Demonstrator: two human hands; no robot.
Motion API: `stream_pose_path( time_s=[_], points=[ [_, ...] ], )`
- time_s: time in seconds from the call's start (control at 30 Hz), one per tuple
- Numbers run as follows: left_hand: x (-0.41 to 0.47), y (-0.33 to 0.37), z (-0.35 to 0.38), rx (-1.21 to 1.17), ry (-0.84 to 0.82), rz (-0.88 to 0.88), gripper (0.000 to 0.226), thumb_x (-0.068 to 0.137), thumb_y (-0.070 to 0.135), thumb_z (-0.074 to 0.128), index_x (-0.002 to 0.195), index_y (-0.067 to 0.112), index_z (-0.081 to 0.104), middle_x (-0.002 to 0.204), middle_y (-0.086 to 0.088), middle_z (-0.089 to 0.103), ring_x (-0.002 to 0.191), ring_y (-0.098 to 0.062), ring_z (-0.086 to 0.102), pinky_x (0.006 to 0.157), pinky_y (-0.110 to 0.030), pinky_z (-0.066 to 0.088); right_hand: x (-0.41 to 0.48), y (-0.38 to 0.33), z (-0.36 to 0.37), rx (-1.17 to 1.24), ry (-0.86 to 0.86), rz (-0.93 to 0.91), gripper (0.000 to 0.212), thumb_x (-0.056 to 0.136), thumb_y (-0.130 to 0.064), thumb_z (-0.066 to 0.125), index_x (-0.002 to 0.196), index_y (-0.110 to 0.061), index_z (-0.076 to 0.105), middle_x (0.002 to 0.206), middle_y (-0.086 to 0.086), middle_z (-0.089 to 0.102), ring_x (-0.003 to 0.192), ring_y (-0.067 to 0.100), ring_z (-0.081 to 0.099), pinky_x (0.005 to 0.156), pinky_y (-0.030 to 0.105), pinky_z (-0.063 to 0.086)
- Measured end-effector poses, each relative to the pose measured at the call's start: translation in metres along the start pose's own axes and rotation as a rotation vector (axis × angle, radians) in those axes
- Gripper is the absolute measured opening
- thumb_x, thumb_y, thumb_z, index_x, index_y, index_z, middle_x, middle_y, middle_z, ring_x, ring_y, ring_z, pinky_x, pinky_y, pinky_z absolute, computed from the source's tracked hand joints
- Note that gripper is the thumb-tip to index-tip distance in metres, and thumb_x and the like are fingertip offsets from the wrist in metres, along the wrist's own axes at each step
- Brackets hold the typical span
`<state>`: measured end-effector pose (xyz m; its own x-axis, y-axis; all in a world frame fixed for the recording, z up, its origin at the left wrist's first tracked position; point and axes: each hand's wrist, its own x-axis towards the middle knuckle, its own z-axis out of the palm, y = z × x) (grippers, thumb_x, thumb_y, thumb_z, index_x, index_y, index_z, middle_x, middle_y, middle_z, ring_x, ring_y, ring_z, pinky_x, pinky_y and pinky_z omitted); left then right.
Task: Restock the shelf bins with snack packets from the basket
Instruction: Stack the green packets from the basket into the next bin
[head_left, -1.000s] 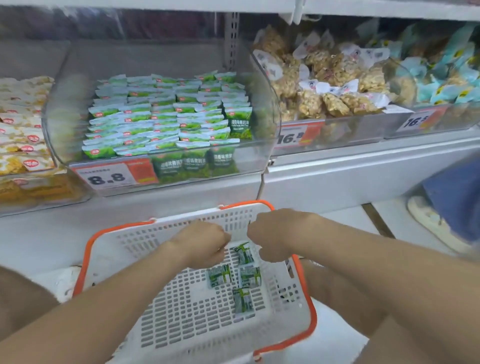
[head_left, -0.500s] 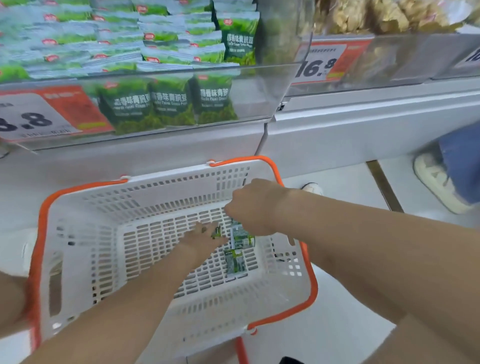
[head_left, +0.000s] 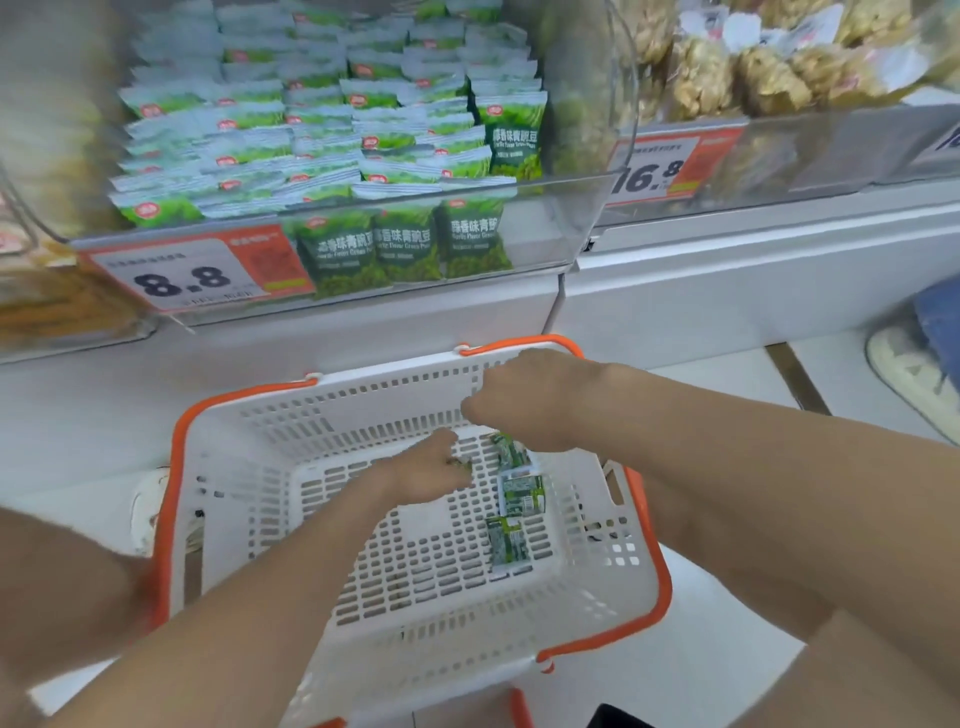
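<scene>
The white basket (head_left: 244, 467) with an orange rim sits in front of me, below the shelf. Three green snack packets show on its slotted floor toward the right: one (head_left: 506, 451) just under my right hand, one (head_left: 521, 493) below it, one (head_left: 506, 543) nearest me. My left hand (head_left: 423, 470) reaches to the floor, its fingers closed over another green packet (head_left: 464, 464) that is mostly hidden. My right hand (head_left: 535, 402) is curled, fingertips down on the top packet's edge. Above, the clear shelf bin (head_left: 550, 234) holds rows of matching green packets (head_left: 332, 145).
A price label (head_left: 182, 278) reading 8.8 fronts the green bin. A bin of puffed snacks (head_left: 753, 78) stands to the right, a bin of yellow packets (head_left: 47, 296) to the left. Another person's shoe (head_left: 909, 369) rests on the floor at far right.
The view has tipped down and closer to the basket. Both hands dropped from above the rim into the basket. My left hand closed over one of the packets.
</scene>
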<state>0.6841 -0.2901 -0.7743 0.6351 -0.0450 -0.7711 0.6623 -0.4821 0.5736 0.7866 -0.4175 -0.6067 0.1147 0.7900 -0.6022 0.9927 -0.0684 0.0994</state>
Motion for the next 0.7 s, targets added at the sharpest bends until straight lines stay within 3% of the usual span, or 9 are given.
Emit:
stream_pose_path(
  time_s=[0.07,0.1,0.17,0.27,0.33,0.43,0.57,0.7],
  points=[
    [-0.030,0.024,-0.015,-0.088,-0.044,0.054,0.047,0.087,0.028,0.060,0.133,0.017,0.056,0.134,-0.010,0.064,0.110,-0.023,0.060,0.102,-0.049,0.051,-0.007,0.001,-0.014,0.042,0.075,-0.007,0.035,0.093,-0.001,0.057,0.124,-0.018,0.056,0.083,-0.002,0.047,0.082,0.027,0.060,0.057,0.034,0.045],
    [-0.046,0.037,-0.022,-0.147,-0.089,0.098,0.037,0.089,0.025,0.056,0.124,0.013,0.060,0.127,-0.016,0.068,0.101,-0.023,0.061,0.101,-0.054,0.052,-0.010,0.002,-0.020,0.082,0.098,-0.008,0.034,0.091,-0.006,0.062,0.122,-0.018,0.057,0.092,0.001,0.055,0.086,0.027,0.063,0.062,0.037,0.051],
    [-0.079,0.065,-0.035,-0.259,-0.182,0.163,0.028,0.099,0.015,0.049,0.123,0.007,0.061,0.122,-0.022,0.070,0.096,-0.028,0.070,0.092,-0.050,0.057,-0.017,0.003,-0.034,0.201,0.129,-0.001,0.037,0.081,-0.022,0.077,0.112,-0.021,0.057,0.098,0.001,0.060,0.090,0.024,0.062,0.067,0.040,0.056],
    [-0.130,0.102,-0.057,-0.258,-0.201,0.236,0.026,0.099,0.013,0.050,0.118,-0.001,0.062,0.119,-0.029,0.069,0.084,-0.030,0.069,0.072,-0.035,0.055,-0.035,0.005,-0.058,0.396,0.259,0.028,0.067,0.056,-0.040,0.095,0.096,-0.026,0.044,0.085,-0.006,0.059,0.077,0.014,0.055,0.059,0.037,0.050],
    [-0.156,0.120,-0.070,-0.225,-0.207,0.294,0.028,0.091,0.016,0.050,0.110,-0.001,0.061,0.118,-0.031,0.069,0.073,-0.024,0.062,0.062,-0.029,0.046,-0.044,0.011,-0.069,0.510,0.369,0.041,0.070,0.056,-0.037,0.095,0.097,-0.024,0.040,0.079,-0.007,0.064,0.069,0.007,0.052,0.055,0.028,0.043],
    [-0.197,0.144,-0.094,-0.152,-0.182,0.336,0.025,0.096,0.020,0.049,0.107,0.002,0.063,0.118,-0.031,0.069,0.069,-0.021,0.057,0.062,-0.029,0.042,-0.066,0.017,-0.092,0.667,0.508,0.040,0.061,0.063,-0.027,0.092,0.101,-0.023,0.043,0.073,-0.006,0.071,0.063,0.004,0.060,0.056,0.021,0.044],
    [-0.241,0.165,-0.127,-0.255,-0.010,0.442,0.011,0.093,0.019,0.065,0.095,0.010,0.072,0.086,-0.009,0.066,0.070,-0.026,0.062,0.063,-0.029,0.045,-0.082,0.025,-0.113,0.984,0.712,-0.029,0.042,0.078,-0.013,0.082,0.106,-0.024,0.053,0.073,0.009,0.069,0.054,0.015,0.060,0.054,0.030,0.048],
    [-0.253,0.168,-0.150,-0.285,0.293,0.555,0.020,0.093,-0.006,0.068,0.113,-0.004,0.066,0.085,-0.020,0.074,0.072,-0.021,0.072,0.062,-0.021,0.057,-0.075,0.038,-0.118,1.217,0.959,0.041,0.036,0.087,-0.017,0.078,0.114,-0.027,0.057,0.075,0.025,0.057,0.054,0.023,0.052,0.057,0.037,0.042]
  ],
)
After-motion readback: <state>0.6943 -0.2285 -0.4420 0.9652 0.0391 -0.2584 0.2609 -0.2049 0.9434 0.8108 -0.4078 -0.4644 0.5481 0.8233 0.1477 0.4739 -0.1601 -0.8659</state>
